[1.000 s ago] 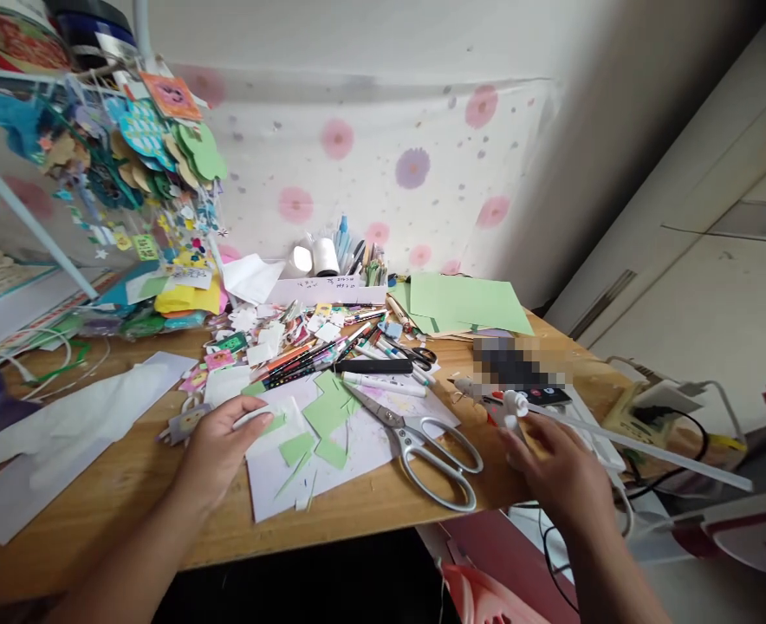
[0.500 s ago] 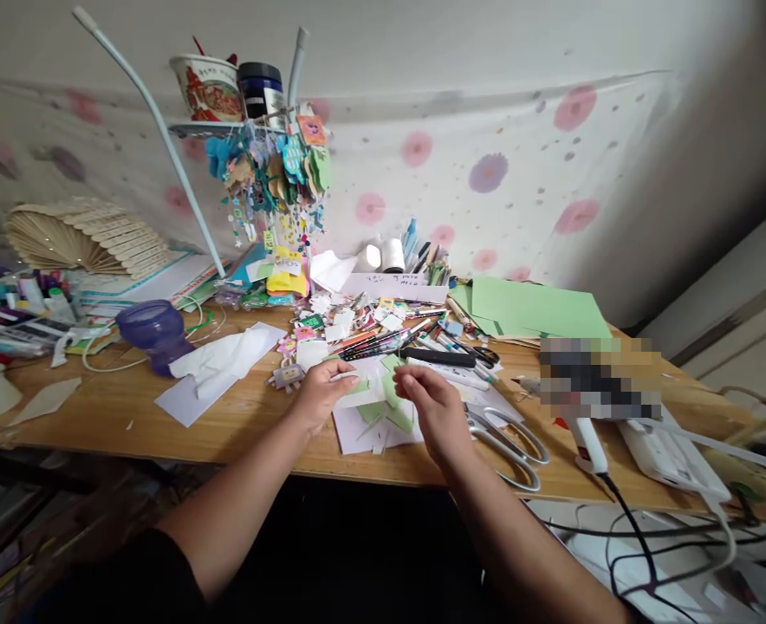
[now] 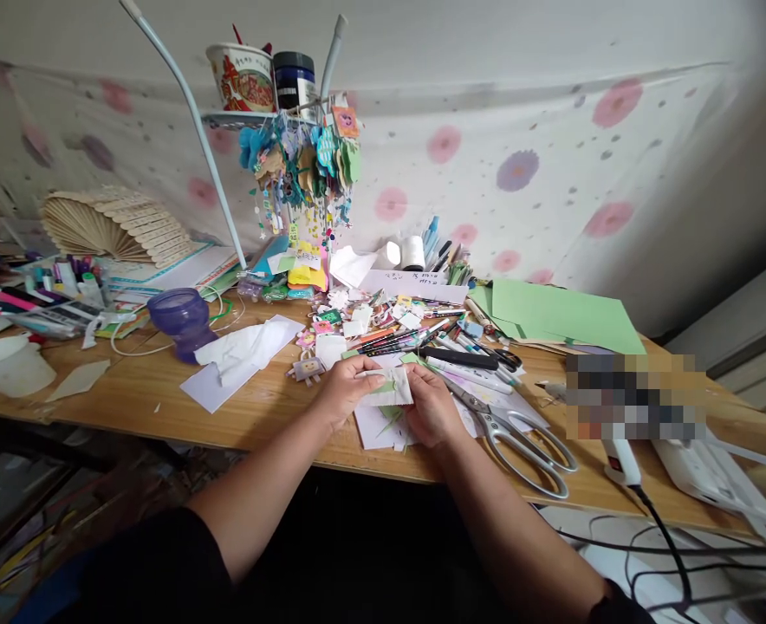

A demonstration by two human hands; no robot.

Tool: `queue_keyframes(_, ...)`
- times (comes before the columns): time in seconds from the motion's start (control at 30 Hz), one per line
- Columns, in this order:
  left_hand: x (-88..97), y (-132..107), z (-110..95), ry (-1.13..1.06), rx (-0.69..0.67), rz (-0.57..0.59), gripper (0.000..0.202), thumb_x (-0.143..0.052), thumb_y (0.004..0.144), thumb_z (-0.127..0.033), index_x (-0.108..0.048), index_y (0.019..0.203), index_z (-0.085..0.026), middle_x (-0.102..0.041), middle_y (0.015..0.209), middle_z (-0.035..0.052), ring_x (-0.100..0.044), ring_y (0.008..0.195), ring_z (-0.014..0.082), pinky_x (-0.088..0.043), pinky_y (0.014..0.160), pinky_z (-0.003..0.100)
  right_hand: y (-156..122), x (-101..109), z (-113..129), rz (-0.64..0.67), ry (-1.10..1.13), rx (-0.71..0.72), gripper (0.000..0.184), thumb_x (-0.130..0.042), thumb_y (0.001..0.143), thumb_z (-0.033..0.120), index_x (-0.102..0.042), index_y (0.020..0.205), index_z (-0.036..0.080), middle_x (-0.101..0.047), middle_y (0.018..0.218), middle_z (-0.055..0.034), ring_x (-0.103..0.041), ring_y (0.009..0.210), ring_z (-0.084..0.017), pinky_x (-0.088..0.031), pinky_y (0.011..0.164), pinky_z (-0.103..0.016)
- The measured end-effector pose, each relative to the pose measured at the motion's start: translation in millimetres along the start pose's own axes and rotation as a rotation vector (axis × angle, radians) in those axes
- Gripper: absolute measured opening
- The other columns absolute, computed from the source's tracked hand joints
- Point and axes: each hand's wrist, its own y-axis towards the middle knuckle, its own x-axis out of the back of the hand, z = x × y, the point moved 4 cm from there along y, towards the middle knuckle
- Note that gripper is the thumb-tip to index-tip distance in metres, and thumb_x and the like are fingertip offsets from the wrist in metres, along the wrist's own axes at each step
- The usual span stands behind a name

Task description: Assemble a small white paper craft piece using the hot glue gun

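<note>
Head view: both hands meet at the near edge of the table [image 3: 162, 407]. The left hand [image 3: 342, 392] and the right hand [image 3: 432, 409] each pinch one side of a small paper piece [image 3: 392, 387], white with a bit of green on it. It is held just above a white sheet [image 3: 371, 431] on which green scraps [image 3: 392, 418] lie. The fingers of both hands are closed on that piece, thumbs on top.

Scissors [image 3: 519, 435] lie set down just right of the right hand, touched by neither hand. A glue gun [image 3: 619, 459] rests farther right by the table edge, well apart from the hands. Pens [image 3: 409, 336] are strewn behind the hands, green paper [image 3: 565, 316] is stacked at the back right, and a purple cup [image 3: 185, 319] stands to the left.

Judging by the offcuts and the idle scissors, the cutting for this piece looks done. The work seems to be at the fitting or pressing stage (whether anything is stuck down yet cannot be told). The piece has not been set aside among the other small cut-outs near the pens.
</note>
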Motion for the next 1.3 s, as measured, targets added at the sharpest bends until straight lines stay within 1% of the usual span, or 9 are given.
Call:
queue_keyframes(0.3,-2.1,0.1,-0.1,0.065,0.019,-0.018,0.023,-0.072,0.061,-0.03,-0.059,0.072,-0.015,-0.057,0.066,-0.0029,-0.049,0.06,0.0101,-0.036,0.06,0.023,0.8,4.8,-6.8,-0.008,-0.083,0.097,0.026,-0.066,0.071,0.044,-0.056,0.064,0.02,-0.05,0.054,0.0043,-0.042,0.05,-0.012,-0.034,0.051,-0.025)
queue_keyframes(0.47,-1.4,1.4,0.8,0.13,-0.035,-0.032,0.019,-0.07,0.063,-0.029,-0.06,0.073,-0.015,-0.058,0.069,-0.0022,-0.051,0.064,0.0116,-0.037,0.063,0.024,1.6,4.8,-8.0,-0.026,-0.188,0.196,0.025,-0.063,0.075,0.041,-0.055,0.065,0.02,-0.05,0.06,0.0037,-0.043,0.056,-0.012,-0.035,0.056,-0.025)
queue_keyframes(0.6,-1.3,1.3,-0.1,0.192,-0.067,-0.048,0.017,-0.067,0.065,-0.029,-0.06,0.072,-0.015,-0.059,0.069,-0.0016,-0.052,0.066,0.0128,-0.038,0.064,0.024,1.3,3.7,-6.8,-0.047,-0.295,0.255,0.026,-0.06,0.077,0.042,-0.053,0.065,0.02,-0.049,0.061,0.0037,-0.043,0.058,-0.013,-0.036,0.059,-0.026)
queue_keyframes(0.77,-2.1,1.6,-0.7,0.261,-0.119,-0.054,0.013,-0.065,0.068,-0.027,-0.06,0.072,-0.016,-0.059,0.071,-0.0006,-0.054,0.07,0.0138,-0.04,0.067,0.025,-1.2,1.6,-2.2,-0.104,-0.452,0.321,0.025,-0.057,0.079,0.042,-0.052,0.066,0.02,-0.048,0.061,0.0043,-0.043,0.057,-0.013,-0.035,0.057,-0.026)
queue_keyframes(0.9,-4.7,1.0,-1.0,0.267,-0.14,-0.052,0.012,-0.064,0.069,-0.026,-0.059,0.073,-0.016,-0.06,0.074,0.0002,-0.055,0.072,0.0139,-0.041,0.068,0.025,-2.7,-0.8,2.0,-0.173,-0.568,0.367,0.024,-0.055,0.079,0.041,-0.052,0.067,0.02,-0.048,0.06,0.004,-0.042,0.057,-0.014,-0.034,0.057,-0.027)
queue_keyframes(1.0,-8.0,-0.7,-2.3,0.23,-0.131,-0.015,0.014,-0.065,0.068,-0.027,-0.058,0.074,-0.016,-0.059,0.073,0.0002,-0.054,0.07,0.0132,-0.041,0.065,0.024,-3.7,-1.4,4.3,-0.229,-0.636,0.39,0.022,-0.055,0.078,0.04,-0.052,0.066,0.021,-0.048,0.058,0.0039,-0.043,0.056,-0.015,-0.033,0.056,-0.028)
queue_keyframes(1.1,-10.5,-2.2,-3.4,0.194,-0.108,0.035,0.017,-0.065,0.069,-0.03,-0.058,0.075,-0.015,-0.057,0.069,-0.0009,-0.05,0.064,0.0112,-0.037,0.059,0.023,-4.8,-0.6,5.2,-0.27,-0.674,0.403,0.021,-0.055,0.077,0.038,-0.052,0.066,0.021,-0.05,0.059,0.0032,-0.043,0.056,-0.015,-0.032,0.056,-0.028)
queue_keyframes(1.17,-10.4,-2.2,-3.3,0.179,-0.096,0.046,0.019,-0.064,0.07,-0.033,-0.058,0.073,-0.015,-0.054,0.065,-0.0016,-0.047,0.06,0.0102,-0.035,0.056,0.023,-5.1,0.2,4.8,-0.272,-0.676,0.403,0.02,-0.057,0.076,0.038,-0.053,0.066,0.021,-0.052,0.06,0.0027,-0.043,0.057,-0.015,-0.032,0.057,-0.028)
queue_keyframes(1.3,-5.9,0.0,-1.5,0.2,-0.096,-0.022,0.018,-0.062,0.071,-0.032,-0.057,0.067,-0.015,-0.05,0.061,-0.0027,-0.044,0.056,0.0098,-0.033,0.054,0.023,-4.2,0.6,2.2,-0.186,-0.612,0.361,0.024,-0.059,0.076,0.041,-0.055,0.065,0.021,-0.051,0.058,0.003,-0.043,0.056,-0.014,-0.033,0.055,-0.027)
